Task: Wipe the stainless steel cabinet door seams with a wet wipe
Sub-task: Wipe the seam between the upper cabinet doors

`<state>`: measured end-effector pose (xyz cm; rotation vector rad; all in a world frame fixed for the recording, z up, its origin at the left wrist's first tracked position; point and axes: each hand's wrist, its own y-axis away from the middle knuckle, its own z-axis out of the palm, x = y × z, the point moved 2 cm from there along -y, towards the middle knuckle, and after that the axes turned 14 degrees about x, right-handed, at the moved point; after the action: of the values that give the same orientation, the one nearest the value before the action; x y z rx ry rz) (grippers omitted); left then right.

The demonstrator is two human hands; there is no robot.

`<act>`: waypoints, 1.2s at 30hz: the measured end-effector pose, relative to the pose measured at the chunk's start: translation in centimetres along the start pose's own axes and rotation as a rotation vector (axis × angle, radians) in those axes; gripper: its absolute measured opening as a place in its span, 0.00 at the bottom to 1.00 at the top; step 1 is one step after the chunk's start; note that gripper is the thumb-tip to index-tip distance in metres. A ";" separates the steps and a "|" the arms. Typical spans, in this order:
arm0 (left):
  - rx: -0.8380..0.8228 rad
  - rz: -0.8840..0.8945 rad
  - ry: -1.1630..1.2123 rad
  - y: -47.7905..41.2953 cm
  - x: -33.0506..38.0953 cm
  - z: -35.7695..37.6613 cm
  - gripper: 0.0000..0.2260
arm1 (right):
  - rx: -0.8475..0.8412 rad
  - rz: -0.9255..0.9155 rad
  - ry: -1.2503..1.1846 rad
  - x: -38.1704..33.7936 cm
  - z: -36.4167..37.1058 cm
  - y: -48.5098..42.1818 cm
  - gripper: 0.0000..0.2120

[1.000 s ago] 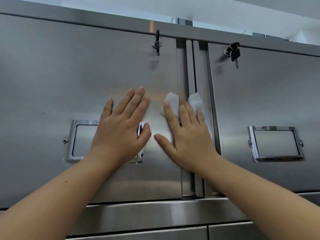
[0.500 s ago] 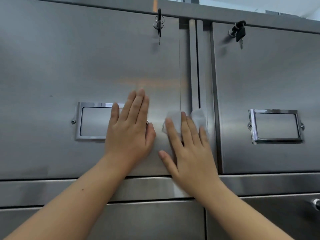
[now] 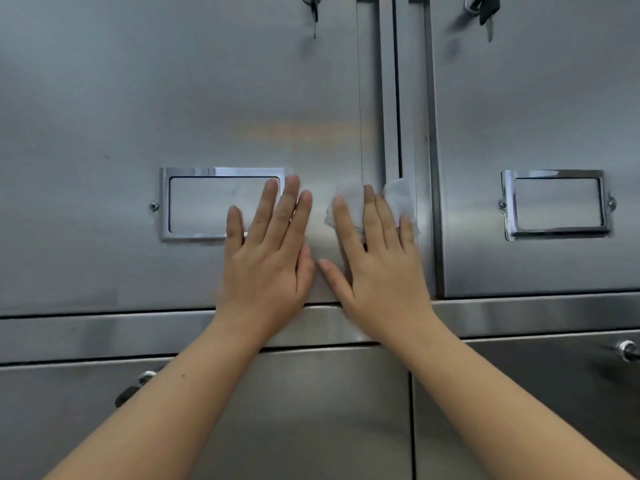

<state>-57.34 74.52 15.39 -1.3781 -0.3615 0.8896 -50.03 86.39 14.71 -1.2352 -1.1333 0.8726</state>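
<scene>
Two bare forearms enter from 7 and 5 o'clock and cross the lower left door (image 3: pixel 311 410) and the lower right door (image 3: pixel 554 368), on which a lock knob (image 3: pixel 628 350) is noted at 3 o'clock and a dark lock fitting (image 3: pixel 138 386) at 8 o'clock. A horizontal steel rail (image 3: pixel 104 336) is crossed by both wrists. The left hand (image 3: pixel 266 258) is laid flat on the upper left door (image 3: pixel 138 98), fingers straight and close together, nothing grasped; its fingertips overlap the 3 o'clock end of that door's chromed label frame (image 3: pixel 221 172). The right hand (image 3: pixel 377 271) is spread flat just beside it, the thumbs nearly touching, though contact cannot be confirmed. The wet wipe (image 3: pixel 398 199) is pressed under the straightened right fingers against the right margin of the upper left door, not pinched or clenched. White folds of the wipe are seen past the fingertips at 12 o'clock, and at 1 o'clock they lie over the lower part of the vertical seam (image 3: pixel 399 98). This seam is recorded as a dark channel between the upper left door and the upper right door (image 3: pixel 536 98). A second label frame (image 3: pixel 554 173) is fixed to the upper right door at 3 o'clock. At the 12 o'clock edge, a key (image 3: pixel 314 15) hangs from the left door lock and a black-headed key (image 3: pixel 486 13) from the right.
</scene>
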 end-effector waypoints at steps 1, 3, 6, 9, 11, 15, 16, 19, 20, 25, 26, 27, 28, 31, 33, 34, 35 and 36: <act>-0.012 -0.001 -0.001 0.3 0.0 -0.1 0.25 | 0.016 -0.007 0.003 -0.2 0.0 1.2 0.31; -0.036 -0.012 -0.003 0.8 0.1 -0.4 0.25 | 0.028 -0.014 0.009 -0.5 0.0 2.9 0.31; -0.058 -0.015 -0.009 1.8 0.5 -0.6 0.26 | 0.020 -0.021 0.015 -0.5 0.0 3.0 0.31; -0.061 -0.016 -0.020 2.5 0.6 -0.8 0.26 | 0.011 -0.020 0.005 -0.1 -0.1 1.1 0.32; -0.064 -0.014 -0.031 2.7 0.7 -0.8 0.26 | -0.006 0.020 -0.001 0.0 0.1 0.1 0.33; -0.086 -0.026 -0.027 3.1 0.9 -0.9 0.26 | 0.021 0.069 -0.003 -0.8 0.2 1.4 0.32; -0.094 -0.029 -0.022 3.3 0.9 -1.0 0.26 | 0.031 0.063 -0.002 -0.9 0.2 2.5 0.31; -0.114 -0.030 -0.016 3.8 1.1 -1.3 0.26 | 0.029 0.020 0.013 -1.4 -0.2 6.3 0.30; -0.120 -0.037 -0.012 3.9 1.2 -1.4 0.26 | 0.028 0.011 0.018 -1.5 -0.3 7.1 0.30; -0.138 -0.078 -0.002 4.3 1.7 -1.7 0.26 | 0.024 -0.002 0.029 -1.3 -0.4 6.3 0.31; -0.140 -0.086 0.001 4.5 1.8 -1.8 0.26 | 0.030 -0.003 0.027 -1.2 -0.4 5.6 0.31; -0.140 -0.095 0.003 4.6 1.8 -1.8 0.26 | 0.039 0.006 0.021 -1.1 -0.3 4.9 0.31; -0.138 -0.103 0.008 4.7 1.9 -1.8 0.26 | 0.048 0.026 0.010 -1.1 -0.3 4.4 0.31; -0.129 -0.122 0.024 5.1 2.1 -1.8 0.26 | 0.056 0.082 -0.006 -1.6 0.0 4.5 0.31; -0.122 -0.121 0.020 5.8 2.2 -1.9 0.26 | 0.066 0.082 0.014 -2.0 0.0 6.1 0.30; -0.119 -0.114 0.017 6.2 2.3 -2.0 0.26 | 0.074 0.071 0.030 -2.1 -0.2 7.1 0.30; -0.117 -0.107 0.015 6.6 2.3 -2.1 0.26 | 0.077 0.057 0.041 -2.2 -0.4 8.0 0.29; -0.116 -0.099 0.012 7.0 2.4 -2.2 0.26 | 0.077 0.046 0.045 -2.3 -0.5 8.5 0.29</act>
<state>-56.57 74.31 7.72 -1.4590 -0.4743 0.7886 -49.46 85.43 5.92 -1.2156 -1.0295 0.9112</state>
